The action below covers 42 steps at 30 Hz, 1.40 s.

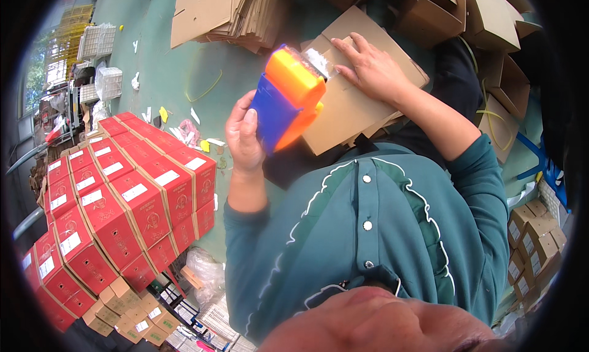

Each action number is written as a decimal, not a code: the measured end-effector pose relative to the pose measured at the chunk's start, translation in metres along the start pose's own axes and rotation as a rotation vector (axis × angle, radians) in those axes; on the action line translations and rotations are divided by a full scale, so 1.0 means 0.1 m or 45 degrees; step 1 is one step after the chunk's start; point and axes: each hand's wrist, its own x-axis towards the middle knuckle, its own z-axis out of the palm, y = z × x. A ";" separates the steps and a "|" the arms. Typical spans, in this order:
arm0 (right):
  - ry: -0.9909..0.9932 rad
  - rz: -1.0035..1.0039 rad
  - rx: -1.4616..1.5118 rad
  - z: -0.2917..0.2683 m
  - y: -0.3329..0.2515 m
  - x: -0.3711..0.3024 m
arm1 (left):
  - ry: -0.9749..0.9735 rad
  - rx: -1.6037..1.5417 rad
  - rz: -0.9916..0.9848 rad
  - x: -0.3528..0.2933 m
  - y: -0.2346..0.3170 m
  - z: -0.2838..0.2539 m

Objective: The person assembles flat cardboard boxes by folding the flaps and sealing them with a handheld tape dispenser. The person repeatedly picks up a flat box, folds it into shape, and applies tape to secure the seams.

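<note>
My left hand point(243, 134) is wrapped round a blue and orange tape dispenser point(285, 100), held tilted at the left edge of a flat brown cardboard box point(353, 109). A shiny, whitish strip that looks like clear tape point(319, 62) shows between the dispenser's far end and the cardboard. My right hand point(372, 68) lies with fingers spread on top of the cardboard, pressing near its far left part. The box rests across my lap. The dispenser is slightly blurred, and its underside is hidden.
Red cartons point(126, 198) are stacked at the left, with small brown boxes point(135, 315) near them. Flattened cardboard point(215, 11) is piled at the far side. Open brown boxes point(432, 17) stand at the far right. Scraps and yellow strapping point(205, 88) litter the green floor.
</note>
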 end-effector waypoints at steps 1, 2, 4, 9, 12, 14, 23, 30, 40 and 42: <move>-0.020 0.007 -0.029 0.00 -0.03 -0.01 | -0.016 0.086 0.022 -0.03 0.02 0.11; -0.040 0.014 -0.057 0.00 -0.07 -0.04 | -0.036 0.124 0.018 -0.03 0.04 0.17; -0.013 0.007 -0.155 0.03 -0.11 -0.08 | -0.068 0.196 -0.010 -0.02 0.06 0.23; 0.107 0.029 -0.066 0.11 0.00 -0.06 | -0.116 0.427 -0.031 -0.03 -0.05 0.22; 0.056 0.003 0.146 0.04 -0.05 -0.08 | -0.087 0.363 -0.040 0.02 -0.07 0.25; 0.114 -0.025 0.141 0.11 -0.01 -0.06 | -0.095 0.332 -0.010 0.05 -0.06 0.37; 0.482 0.125 1.090 0.09 0.41 -0.14 | -0.197 0.782 -0.001 0.07 -0.27 0.44; -0.235 0.240 1.518 -0.53 0.05 -0.40 | -0.085 0.705 0.062 -0.01 -0.34 0.39; 0.033 0.276 1.735 -0.14 0.07 -0.30 | -0.182 0.817 0.103 0.13 -0.26 0.55; 0.145 0.234 1.538 -0.18 0.14 -0.32 | -0.220 0.841 0.036 0.14 -0.19 0.56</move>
